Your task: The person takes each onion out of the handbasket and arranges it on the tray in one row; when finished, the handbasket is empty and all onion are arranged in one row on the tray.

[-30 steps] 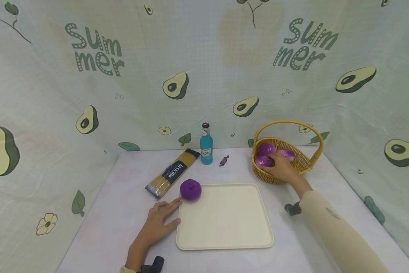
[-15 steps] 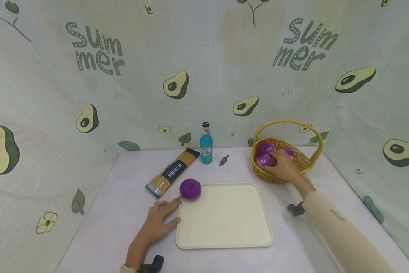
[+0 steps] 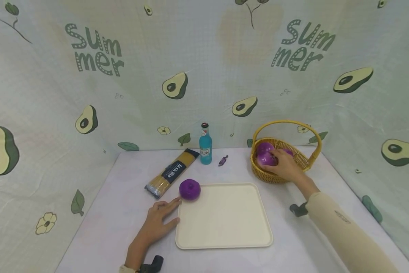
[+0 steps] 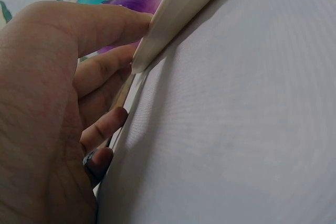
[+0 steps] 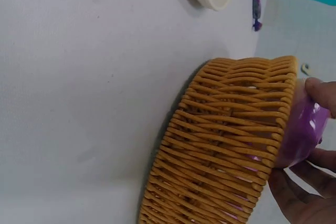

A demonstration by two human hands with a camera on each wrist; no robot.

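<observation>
My right hand (image 3: 284,165) reaches into the wicker basket (image 3: 269,177) and grips a glossy purple onion (image 3: 267,159), thumb on one side and fingers on the other. In the right wrist view this onion (image 5: 304,127) shows above the basket's rim, with a pale underside. More purple onions (image 3: 265,147) lie in the basket behind it, partly covered by the hand. My left hand (image 3: 160,220) rests at the left edge of the cream tray (image 3: 225,216), its thumb and fingertips touching the rim. Another purple onion (image 3: 189,189) sits at that tray's far left corner.
A pasta packet (image 3: 172,172) lies slanted behind the tray. Beside it stands a blue bottle (image 3: 205,149), with a small wrapped candy (image 3: 223,160) to its right. The basket's tall handle (image 3: 288,121) arches over its opening. A printed cloth hangs behind the table.
My right hand has moved slightly right, and the gripped onion has shifted a little right and up with it. My left hand stays at the tray's edge.
</observation>
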